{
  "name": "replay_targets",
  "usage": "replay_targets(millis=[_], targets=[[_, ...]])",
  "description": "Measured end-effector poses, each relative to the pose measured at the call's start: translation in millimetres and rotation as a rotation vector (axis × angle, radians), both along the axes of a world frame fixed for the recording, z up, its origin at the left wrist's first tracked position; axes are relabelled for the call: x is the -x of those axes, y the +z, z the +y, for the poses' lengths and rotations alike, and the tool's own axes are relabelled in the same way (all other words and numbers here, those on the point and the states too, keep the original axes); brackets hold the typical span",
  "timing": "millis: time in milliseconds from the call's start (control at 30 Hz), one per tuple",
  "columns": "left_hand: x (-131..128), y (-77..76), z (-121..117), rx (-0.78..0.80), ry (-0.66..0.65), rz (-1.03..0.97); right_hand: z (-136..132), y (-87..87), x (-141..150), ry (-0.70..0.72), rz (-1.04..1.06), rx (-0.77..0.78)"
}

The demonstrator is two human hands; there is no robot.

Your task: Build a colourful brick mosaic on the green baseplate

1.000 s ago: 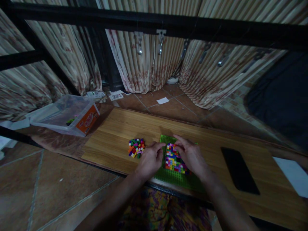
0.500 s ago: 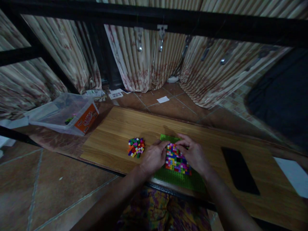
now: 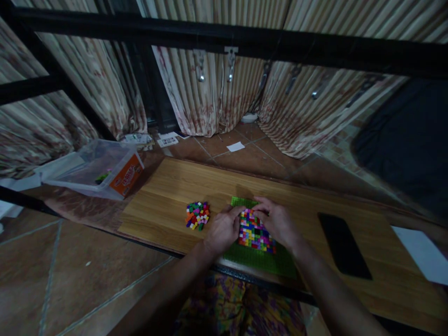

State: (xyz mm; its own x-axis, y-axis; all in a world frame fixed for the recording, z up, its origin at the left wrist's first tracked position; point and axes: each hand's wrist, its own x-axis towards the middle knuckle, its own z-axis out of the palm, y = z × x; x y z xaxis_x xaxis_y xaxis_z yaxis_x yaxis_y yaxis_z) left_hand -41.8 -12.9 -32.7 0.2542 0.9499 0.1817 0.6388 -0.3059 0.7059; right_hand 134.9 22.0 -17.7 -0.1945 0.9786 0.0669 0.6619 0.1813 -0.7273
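Note:
A green baseplate (image 3: 261,262) lies on the wooden board (image 3: 168,191) near its front edge, with a patch of small multicoloured bricks (image 3: 255,233) pressed onto it. My left hand (image 3: 222,228) rests at the patch's left side, fingers curled, fingertips at its far left corner. My right hand (image 3: 276,223) lies over the patch's right side with fingers bent, its thumb and forefinger pinched at the far edge. What the fingertips hold, if anything, is too small to make out. A loose pile of coloured bricks (image 3: 197,215) sits just left of my left hand.
A black phone (image 3: 343,245) lies on the board to the right, with a white sheet (image 3: 422,253) beyond it. A clear plastic tub (image 3: 96,169) with an orange label stands at the far left. A black metal frame (image 3: 245,42) and striped curtains are behind.
Both hands have drawn closer together at the far edge of the brick patch. My right fingers have curled from stretched to pinched. The view has shifted slightly.

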Motion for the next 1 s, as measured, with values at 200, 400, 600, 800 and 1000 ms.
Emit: replay_targets(millis=[200,400,600,800,1000], targets=[[8,4.8,-3,0.030,0.094,-0.180,-4,-2.4,-7,0.015,0.135,0.028],[13,-0.1,-15,0.204,0.194,-0.588,-52,-7.1,0,-0.178,0.297,-0.077],[0,7.8,-28,0.450,0.140,-0.961,-83,0.7,23,0.016,0.272,-0.096],[5,13.0,-31,0.663,0.100,-1.112,-83,5.0,27,0.100,0.285,-0.092],[5,11.7,-33,0.790,0.173,-1.180,-82,-2.9,28,0.011,0.378,-0.084]])
